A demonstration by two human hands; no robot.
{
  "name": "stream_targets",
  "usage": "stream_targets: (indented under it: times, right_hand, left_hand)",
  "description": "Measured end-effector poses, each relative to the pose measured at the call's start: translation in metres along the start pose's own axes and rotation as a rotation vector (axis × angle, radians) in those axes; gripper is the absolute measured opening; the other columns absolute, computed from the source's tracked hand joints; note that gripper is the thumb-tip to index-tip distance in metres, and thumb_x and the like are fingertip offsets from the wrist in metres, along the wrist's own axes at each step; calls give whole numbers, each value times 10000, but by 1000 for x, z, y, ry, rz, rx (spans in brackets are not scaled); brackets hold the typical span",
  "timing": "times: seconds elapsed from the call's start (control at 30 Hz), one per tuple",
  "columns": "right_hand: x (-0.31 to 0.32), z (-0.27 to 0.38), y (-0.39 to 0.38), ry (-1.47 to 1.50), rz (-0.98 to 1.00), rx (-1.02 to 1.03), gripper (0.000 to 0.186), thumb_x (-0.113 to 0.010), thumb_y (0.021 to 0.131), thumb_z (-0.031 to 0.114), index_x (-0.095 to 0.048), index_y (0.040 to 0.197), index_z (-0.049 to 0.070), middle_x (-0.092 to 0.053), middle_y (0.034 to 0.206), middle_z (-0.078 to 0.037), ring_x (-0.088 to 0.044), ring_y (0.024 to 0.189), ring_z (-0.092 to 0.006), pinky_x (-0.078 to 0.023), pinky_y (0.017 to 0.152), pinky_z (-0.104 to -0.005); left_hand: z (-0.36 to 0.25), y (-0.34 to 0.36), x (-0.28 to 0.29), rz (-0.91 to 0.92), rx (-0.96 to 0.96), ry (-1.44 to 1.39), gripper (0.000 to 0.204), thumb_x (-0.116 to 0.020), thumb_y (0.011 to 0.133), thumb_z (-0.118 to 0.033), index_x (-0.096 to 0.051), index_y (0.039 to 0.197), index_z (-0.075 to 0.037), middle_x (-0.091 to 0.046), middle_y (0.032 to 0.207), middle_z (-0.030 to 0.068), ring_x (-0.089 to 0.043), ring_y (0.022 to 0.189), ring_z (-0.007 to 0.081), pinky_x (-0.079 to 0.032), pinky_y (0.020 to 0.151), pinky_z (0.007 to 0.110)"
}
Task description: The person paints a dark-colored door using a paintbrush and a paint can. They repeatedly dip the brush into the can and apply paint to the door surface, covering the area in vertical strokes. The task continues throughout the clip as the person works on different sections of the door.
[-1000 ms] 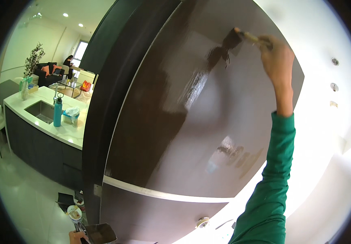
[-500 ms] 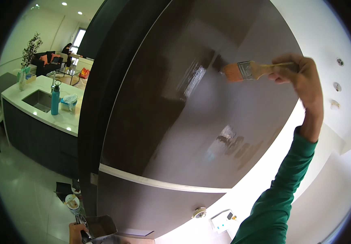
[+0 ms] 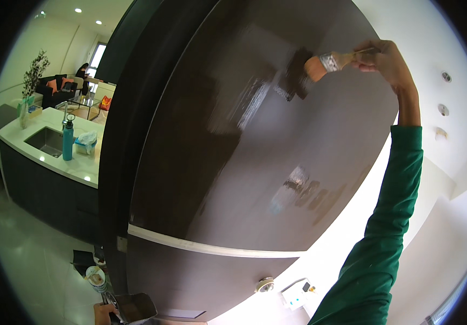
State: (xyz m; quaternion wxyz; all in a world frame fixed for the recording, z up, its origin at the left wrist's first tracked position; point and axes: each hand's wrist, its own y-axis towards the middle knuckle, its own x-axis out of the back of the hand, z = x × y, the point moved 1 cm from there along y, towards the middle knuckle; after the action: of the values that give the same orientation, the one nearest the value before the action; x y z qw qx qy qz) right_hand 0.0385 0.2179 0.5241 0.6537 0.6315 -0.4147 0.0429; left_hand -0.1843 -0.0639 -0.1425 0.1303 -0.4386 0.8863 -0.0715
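Right hand (image 3: 390, 62) raised at upper right of my view, green sleeve (image 3: 380, 216) below it. Fingers (image 3: 366, 67) pinch the paintbrush (image 3: 339, 62) by its wooden handle; orange bristles point left. Brush sits in front of the upper part of the dark brown panel (image 3: 276, 141), at the right edge of a darker patch; I can't tell whether the bristles touch. Left hand (image 3: 103, 313) at bottom left, fingers curled at the left side of a dark open container (image 3: 140, 307), partly cut off by the lower edge. Bucket (image 3: 96, 277) stands on the floor (image 3: 33, 238) near it. Further off, I see a white counter (image 3: 79, 170) with a sink (image 3: 44, 142), teal bottle (image 3: 68, 142) and blue-and-white box (image 3: 85, 146).
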Motion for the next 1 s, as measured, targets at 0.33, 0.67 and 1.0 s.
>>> stream_targets:
  times: [0.33, 0.67, 1.0]
  right_hand:
    - [45, -25, 59, -97, -320, 117, 288, -627, 812, 107, -667, 1052, -48, -703, 878, -119, -677, 821, -172, -537, 812, -283]
    - [61, -44, 113, -390, -669, 146, 345, -645, 800, 297, -717, 1076, 103, -738, 885, -38, -685, 798, -131, -516, 794, -278]
    - [36, -51, 132, -484, -1049, 224, 292, -569, 837, 143, -707, 1088, 84, -715, 957, -154, -690, 866, -298, -527, 835, -367]
  left_hand:
    - [24, 21, 5, 108, -147, -24, 394, -476, 928, -366, -499, 608, -137, -469, 556, -40, -385, 471, 83, -294, 439, 270]
    - [16, 21, -1, 82, -158, -39, 387, -490, 927, -374, -499, 610, -151, -457, 561, -49, -370, 490, 65, -278, 453, 263]
    - [24, 25, 1, 4, -74, -95, 291, -503, 904, -334, -486, 668, -164, -438, 611, -68, -348, 524, 59, -261, 467, 257]
